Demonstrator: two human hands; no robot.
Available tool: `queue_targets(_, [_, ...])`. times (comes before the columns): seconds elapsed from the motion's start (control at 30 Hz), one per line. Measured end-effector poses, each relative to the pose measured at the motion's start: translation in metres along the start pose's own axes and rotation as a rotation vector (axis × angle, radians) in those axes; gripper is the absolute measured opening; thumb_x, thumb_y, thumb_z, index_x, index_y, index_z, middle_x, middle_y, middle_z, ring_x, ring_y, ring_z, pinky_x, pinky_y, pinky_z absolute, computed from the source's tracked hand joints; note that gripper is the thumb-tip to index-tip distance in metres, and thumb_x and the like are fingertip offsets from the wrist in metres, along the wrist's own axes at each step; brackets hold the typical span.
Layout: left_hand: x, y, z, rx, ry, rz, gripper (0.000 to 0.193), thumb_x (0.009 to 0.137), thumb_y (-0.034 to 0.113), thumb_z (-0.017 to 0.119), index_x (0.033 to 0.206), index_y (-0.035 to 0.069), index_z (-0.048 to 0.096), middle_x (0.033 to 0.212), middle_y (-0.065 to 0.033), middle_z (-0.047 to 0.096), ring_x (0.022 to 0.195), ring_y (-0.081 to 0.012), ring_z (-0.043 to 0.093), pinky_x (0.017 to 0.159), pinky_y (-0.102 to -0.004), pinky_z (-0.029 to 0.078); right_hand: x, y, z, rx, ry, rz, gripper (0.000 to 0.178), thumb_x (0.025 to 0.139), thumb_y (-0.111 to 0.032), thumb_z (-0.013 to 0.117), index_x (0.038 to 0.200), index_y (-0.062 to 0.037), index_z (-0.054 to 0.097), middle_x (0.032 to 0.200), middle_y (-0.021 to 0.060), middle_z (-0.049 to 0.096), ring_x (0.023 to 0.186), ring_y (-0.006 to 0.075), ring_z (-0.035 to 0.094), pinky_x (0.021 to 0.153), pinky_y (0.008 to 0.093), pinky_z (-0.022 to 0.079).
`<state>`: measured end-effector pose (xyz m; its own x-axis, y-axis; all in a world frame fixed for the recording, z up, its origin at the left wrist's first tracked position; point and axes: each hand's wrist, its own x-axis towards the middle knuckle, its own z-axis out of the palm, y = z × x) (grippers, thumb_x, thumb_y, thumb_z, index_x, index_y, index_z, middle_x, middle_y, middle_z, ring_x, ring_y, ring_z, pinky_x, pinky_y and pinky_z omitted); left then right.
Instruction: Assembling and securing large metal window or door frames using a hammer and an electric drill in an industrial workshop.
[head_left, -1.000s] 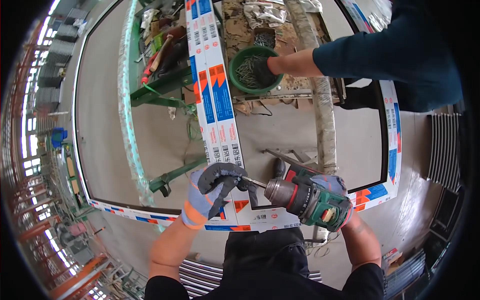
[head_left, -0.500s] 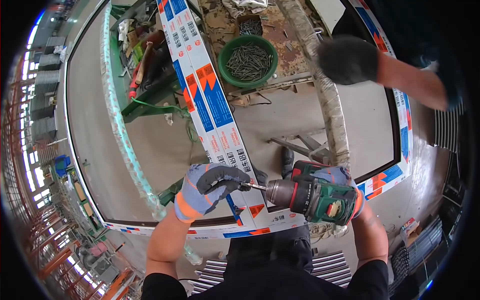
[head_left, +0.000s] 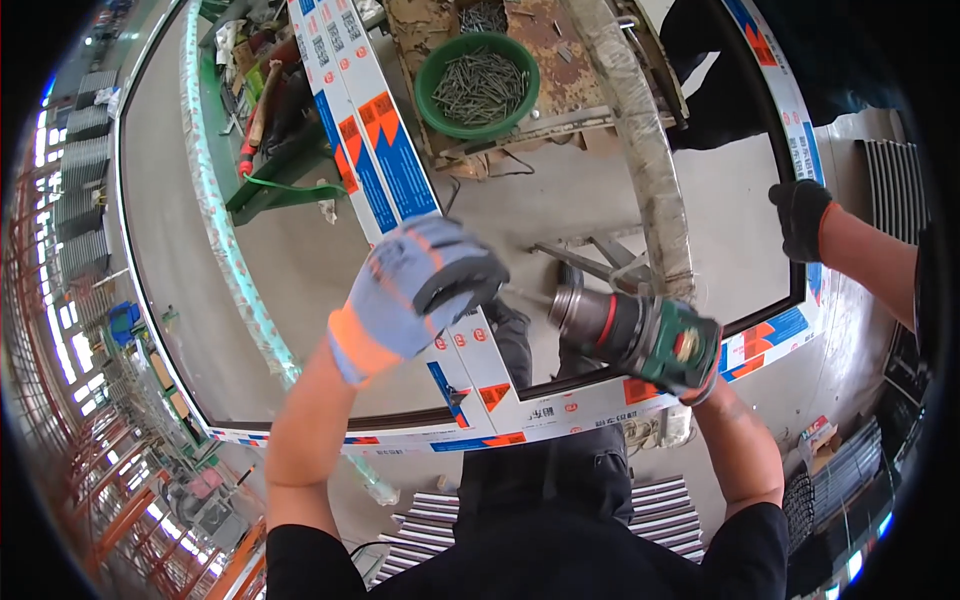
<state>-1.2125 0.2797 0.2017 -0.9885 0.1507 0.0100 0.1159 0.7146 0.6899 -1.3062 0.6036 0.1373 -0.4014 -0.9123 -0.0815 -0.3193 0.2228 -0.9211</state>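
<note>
My left hand (head_left: 425,280), in a grey-blue glove with black fingers and an orange cuff, is raised over the white-wrapped middle bar (head_left: 400,165) of a frame. Its fingers curl together near the bit of a green and black cordless drill (head_left: 640,340); whatever they hold is hidden. My right hand (head_left: 703,391) grips the drill from behind, mostly covered by the tool's body. The drill lies sideways, its thin bit (head_left: 528,295) pointing left, just short of my left fingers. Under the drill runs the frame's near edge (head_left: 560,415), covered in printed protective film.
A green bowl (head_left: 430,110) of screws stands on a rusty bench (head_left: 560,90). Wrapped support rails (head_left: 650,180) (head_left: 215,200) run beneath the frame. Hand tools (head_left: 262,115) lie at upper left. Another person's black-gloved hand (head_left: 803,215) is at the frame's right side.
My left hand has moved up, off the bit tip. The drill has tilted and shifted slightly right and up. The other person's hand has moved from the far rail to the frame's right side.
</note>
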Motion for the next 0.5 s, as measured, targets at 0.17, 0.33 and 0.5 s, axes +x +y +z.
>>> queue_targets(0.17, [0.038, -0.018, 0.006, 0.157, -0.127, -0.037, 0.018, 0.075, 0.015, 0.068, 0.091, 0.009, 0.066, 0.093, -0.0075, 0.064, 0.097, -0.0295, 0.058, 0.089, -0.0394, 0.045, 0.024, 0.03, -0.004, -0.282, 0.292, -0.228, 0.026, 0.079, -0.029, 0.07, 0.102, -0.0186, 0.071, 0.101, 0.0052, 0.069, 0.094, 0.0287, 0.066, 0.081, 0.0411, 0.05])
queue_targets(0.33, [0.039, -0.052, 0.026, 0.214, -0.336, -0.071, 0.018, 0.081, 0.022, 0.065, 0.094, 0.01, 0.063, 0.097, -0.0105, 0.063, 0.097, -0.0319, 0.058, 0.095, -0.0401, 0.042, 0.052, 0.037, -0.006, -0.002, 0.196, -0.24, 0.022, 0.078, -0.013, 0.069, 0.1, -0.0072, 0.068, 0.098, 0.01, 0.064, 0.086, 0.0301, 0.064, 0.077, 0.0374, 0.052])
queue_targets(0.5, [0.032, -0.061, 0.039, 0.426, -0.473, -0.056, 0.024, 0.085, 0.03, 0.06, 0.098, 0.011, 0.064, 0.102, -0.0102, 0.063, 0.106, -0.0292, 0.058, 0.106, -0.037, 0.036, 0.057, 0.063, 0.013, 0.214, 0.049, -0.107, 0.026, 0.077, -0.011, 0.07, 0.103, -0.007, 0.068, 0.101, 0.009, 0.063, 0.09, 0.0277, 0.06, 0.083, 0.0364, 0.049])
